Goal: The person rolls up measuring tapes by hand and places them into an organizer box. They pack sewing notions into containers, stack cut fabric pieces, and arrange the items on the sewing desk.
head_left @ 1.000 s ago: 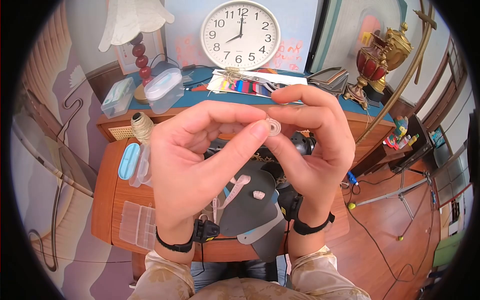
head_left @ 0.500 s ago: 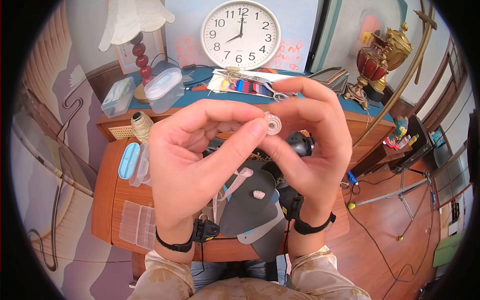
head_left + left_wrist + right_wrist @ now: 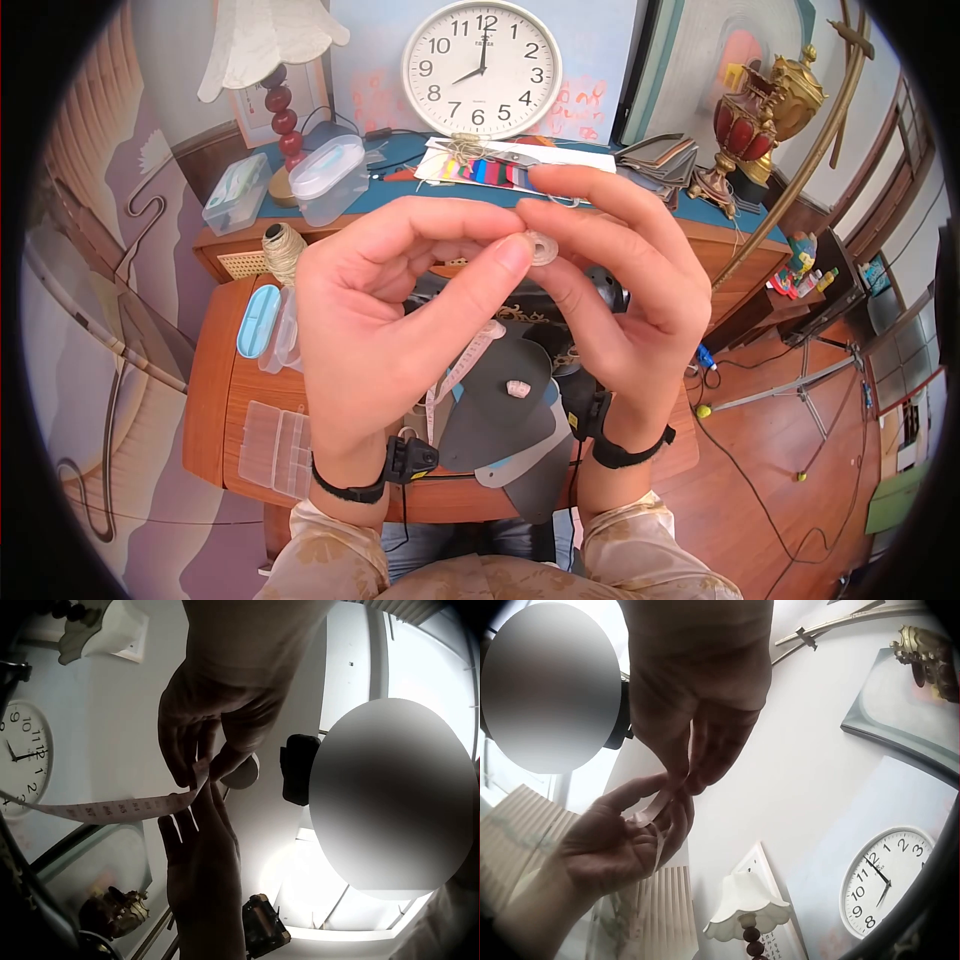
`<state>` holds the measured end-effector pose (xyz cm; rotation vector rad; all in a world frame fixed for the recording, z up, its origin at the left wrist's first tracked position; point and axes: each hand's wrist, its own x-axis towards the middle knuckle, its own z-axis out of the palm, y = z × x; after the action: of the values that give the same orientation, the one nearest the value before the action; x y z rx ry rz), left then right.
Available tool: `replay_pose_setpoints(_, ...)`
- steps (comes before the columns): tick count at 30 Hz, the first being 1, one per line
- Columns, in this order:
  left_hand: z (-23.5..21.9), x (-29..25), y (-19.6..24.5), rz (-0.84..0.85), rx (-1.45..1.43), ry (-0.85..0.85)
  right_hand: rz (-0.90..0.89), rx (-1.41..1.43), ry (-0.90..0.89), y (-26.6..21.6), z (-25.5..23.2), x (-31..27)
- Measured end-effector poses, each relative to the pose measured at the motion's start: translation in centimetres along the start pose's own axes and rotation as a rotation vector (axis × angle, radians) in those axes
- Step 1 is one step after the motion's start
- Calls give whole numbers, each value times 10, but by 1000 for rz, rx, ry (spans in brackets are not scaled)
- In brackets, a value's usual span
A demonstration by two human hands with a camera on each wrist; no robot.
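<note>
At the centre of the head view, a pale measuring tape (image 3: 541, 249) is wound into a small coil. My left hand (image 3: 385, 300) pinches it between thumb and forefinger. My right hand (image 3: 630, 275) holds the coil's other side, thumb below and forefinger above, remaining fingers loosely bent. A loose, printed length of tape (image 3: 112, 811) trails away from the fingers in the left wrist view. In the right wrist view, the tape (image 3: 658, 802) passes across the left palm. Below the hands, a second small pinkish roll (image 3: 517, 389) lies on a dark grey sheet (image 3: 485, 425).
Behind the hands stands a black sewing machine (image 3: 520, 312), partly hidden. A thread cone (image 3: 284, 252), a blue case (image 3: 259, 322) and a clear divided box (image 3: 275, 450) are at left. A clock (image 3: 482, 70) and scissors (image 3: 510, 155) are at the back.
The right fingers have opened off the coil and closed on it again, while the coil has turned and tilted. The loose tape below has shifted slightly; the left hand stays nearly still.
</note>
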<state>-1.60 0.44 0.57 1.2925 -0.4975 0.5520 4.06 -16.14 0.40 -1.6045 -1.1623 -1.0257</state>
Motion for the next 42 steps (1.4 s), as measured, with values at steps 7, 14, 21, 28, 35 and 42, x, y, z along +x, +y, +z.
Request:
replay_pose_setpoints(7,3,-1,3,-38,-7,10,209,138,69,-9,2,-4)
replay_pose_setpoints(14,2,-1,2,1,0,12,136,89,12,-7,-2,-5)
replay_pose_setpoints(21,1,-2,6,-98,-9,20,182,91,-2,-12,2,5)
replay_pose_setpoints(28,3,-1,1,-19,-47,-16,144,136,53,-3,2,-9)
replay_pose_setpoints(35,1,-2,6,-49,-10,15,0,78,-39,2,0,-2)
replay_pose_setpoints(42,3,-1,1,-8,-41,-13,119,139,61,-4,6,-7)
